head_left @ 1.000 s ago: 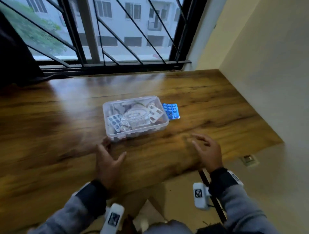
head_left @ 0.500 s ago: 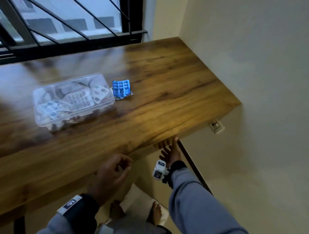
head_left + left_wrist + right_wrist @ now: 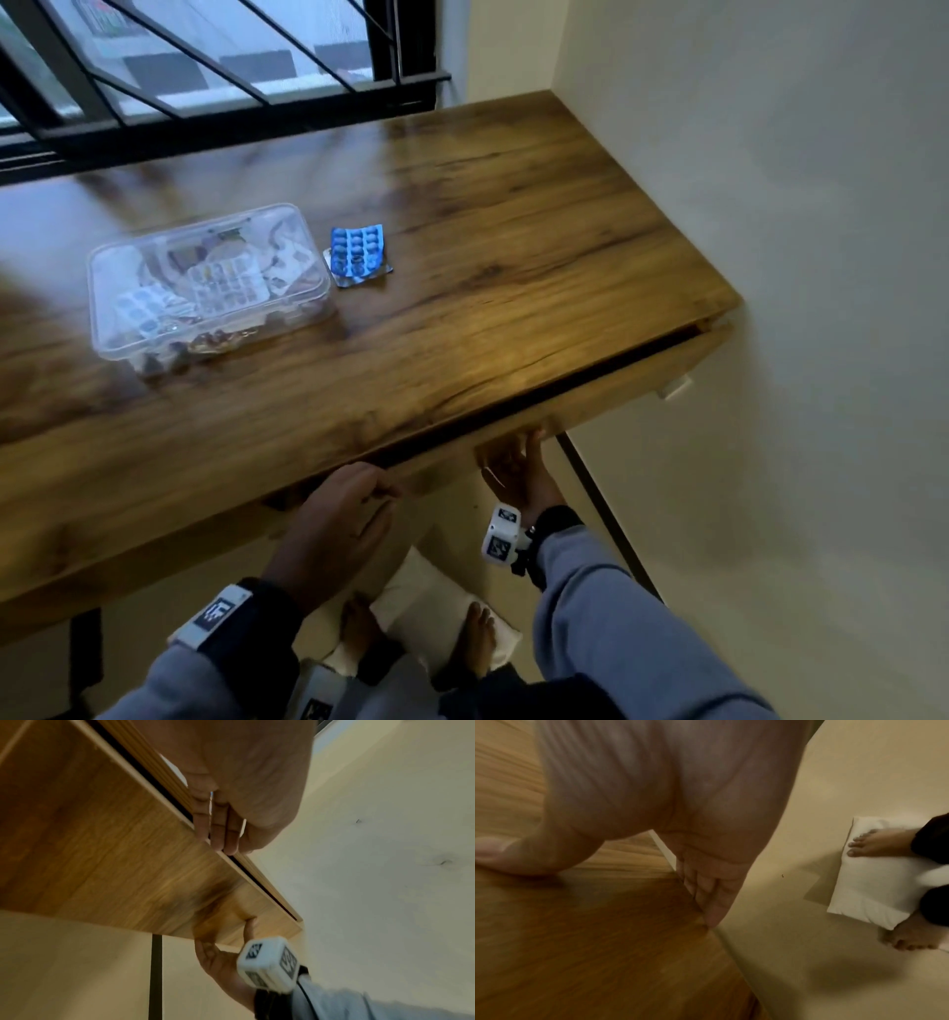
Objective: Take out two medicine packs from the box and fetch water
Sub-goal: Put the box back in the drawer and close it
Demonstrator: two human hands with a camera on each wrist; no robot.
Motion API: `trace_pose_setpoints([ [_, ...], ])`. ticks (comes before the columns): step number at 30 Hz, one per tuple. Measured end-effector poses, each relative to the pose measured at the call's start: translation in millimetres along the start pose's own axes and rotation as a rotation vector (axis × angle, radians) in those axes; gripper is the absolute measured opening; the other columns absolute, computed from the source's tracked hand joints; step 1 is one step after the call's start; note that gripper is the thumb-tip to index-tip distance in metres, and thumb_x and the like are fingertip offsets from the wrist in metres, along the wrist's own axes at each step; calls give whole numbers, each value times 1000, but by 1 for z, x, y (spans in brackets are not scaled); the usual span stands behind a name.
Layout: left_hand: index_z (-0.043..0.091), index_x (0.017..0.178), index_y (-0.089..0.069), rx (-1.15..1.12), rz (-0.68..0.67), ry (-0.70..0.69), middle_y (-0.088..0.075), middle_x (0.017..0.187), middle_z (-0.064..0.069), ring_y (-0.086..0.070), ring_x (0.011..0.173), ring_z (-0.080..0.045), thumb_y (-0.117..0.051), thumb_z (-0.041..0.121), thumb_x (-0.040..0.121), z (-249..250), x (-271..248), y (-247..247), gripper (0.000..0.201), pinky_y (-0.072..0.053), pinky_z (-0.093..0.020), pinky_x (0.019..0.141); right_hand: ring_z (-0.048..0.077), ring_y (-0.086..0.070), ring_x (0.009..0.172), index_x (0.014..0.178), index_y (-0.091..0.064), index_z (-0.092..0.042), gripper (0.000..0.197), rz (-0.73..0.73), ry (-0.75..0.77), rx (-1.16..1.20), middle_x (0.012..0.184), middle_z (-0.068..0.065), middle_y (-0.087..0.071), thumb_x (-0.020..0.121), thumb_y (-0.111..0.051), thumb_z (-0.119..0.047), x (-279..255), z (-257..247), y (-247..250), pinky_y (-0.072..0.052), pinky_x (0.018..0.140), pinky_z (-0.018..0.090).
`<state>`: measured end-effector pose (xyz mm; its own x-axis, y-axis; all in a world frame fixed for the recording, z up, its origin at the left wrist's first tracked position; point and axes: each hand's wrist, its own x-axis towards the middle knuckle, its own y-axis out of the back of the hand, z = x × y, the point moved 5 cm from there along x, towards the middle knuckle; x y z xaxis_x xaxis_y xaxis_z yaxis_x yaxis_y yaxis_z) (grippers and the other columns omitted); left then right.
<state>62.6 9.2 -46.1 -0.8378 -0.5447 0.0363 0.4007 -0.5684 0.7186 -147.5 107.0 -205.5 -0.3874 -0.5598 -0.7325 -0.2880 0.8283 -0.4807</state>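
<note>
A clear plastic box (image 3: 210,282) with its lid on holds several blister packs on the wooden table (image 3: 513,205). To its right a blue medicine pack (image 3: 357,252) lies on a silver one. Both hands are at the drawer front (image 3: 616,380) under the table's near edge, away from the box. My left hand (image 3: 344,509) hooks its fingers (image 3: 223,825) into the dark gap at the drawer's top. My right hand (image 3: 518,473) grips the drawer's lower edge, thumb on the face and fingers (image 3: 706,892) behind it. No water is in view.
A barred window (image 3: 205,77) runs behind the table, and a pale wall (image 3: 770,205) closes its right end. A black table leg (image 3: 606,514) stands below the drawer. My bare feet are on a white pillow (image 3: 426,611) on the floor.
Both hands left the tabletop and dropped to the drawer front below the near edge. The view swung right, and a dark gap now shows above the drawer.
</note>
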Motion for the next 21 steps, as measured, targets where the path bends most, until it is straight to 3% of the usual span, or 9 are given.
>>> trace_pose_setpoints([
  [3, 22, 94, -62, -6, 5, 18, -56, 97, 12, -53, 91, 1, -42, 36, 86, 5, -3, -1, 26, -49, -19, 75, 22, -63, 113, 131, -52, -16, 80, 9, -26, -160, 130, 6, -62, 72, -51, -71, -22, 1, 29, -48, 94, 37],
  [6, 23, 97, -62, -8, -15, 37, -54, 102, 15, -54, 93, -2, -50, 31, 87, 11, -3, -5, 18, -52, -21, 75, 22, -63, 112, 126, -53, -19, 60, 66, 7, -284, 123, 6, -65, 80, -59, -57, -53, -11, 62, -50, 94, 41],
  [10, 26, 100, -61, -54, -79, 57, -53, 105, 19, -55, 91, -1, -61, 14, 89, 20, -3, -21, 16, -53, -23, 74, 22, -60, 105, 123, -53, -14, 39, 232, 317, -256, 114, 5, -64, 87, -65, -19, -102, -56, 95, -50, 84, 36],
  [13, 37, 99, -55, -56, -157, 40, -52, 103, 23, -56, 90, 0, -62, 19, 89, 24, -4, -35, 22, -54, -23, 74, 21, -61, 86, 107, -58, -10, 23, 178, 470, -283, 97, 14, -63, 85, -65, -10, -134, -89, 88, -53, 73, 30],
  [15, 41, 97, -53, -68, -189, 20, -54, 100, 23, -56, 94, 1, -64, 20, 88, 28, -5, -45, 26, -52, -19, 72, 20, -62, 76, 101, -60, -7, 19, 205, 562, -389, 85, 14, -65, 84, -67, -4, -148, -107, 84, -56, 66, 26],
  [18, 41, 97, -53, -74, -175, 13, -54, 98, 24, -54, 97, 2, -64, 20, 87, 33, -6, -53, 26, -51, -16, 70, 21, -67, 72, 93, -66, -8, 13, 243, 706, -557, 80, 13, -70, 83, -68, -2, -161, -127, 72, -58, 64, 23],
  [21, 39, 97, -54, -71, -109, 9, -55, 98, 23, -56, 96, 1, -65, 22, 86, 31, -4, -46, 22, -53, -20, 70, 20, -70, 76, 94, -68, -6, 13, 174, 730, -641, 83, 12, -73, 82, -69, -3, -163, -133, 47, -59, 69, 26],
])
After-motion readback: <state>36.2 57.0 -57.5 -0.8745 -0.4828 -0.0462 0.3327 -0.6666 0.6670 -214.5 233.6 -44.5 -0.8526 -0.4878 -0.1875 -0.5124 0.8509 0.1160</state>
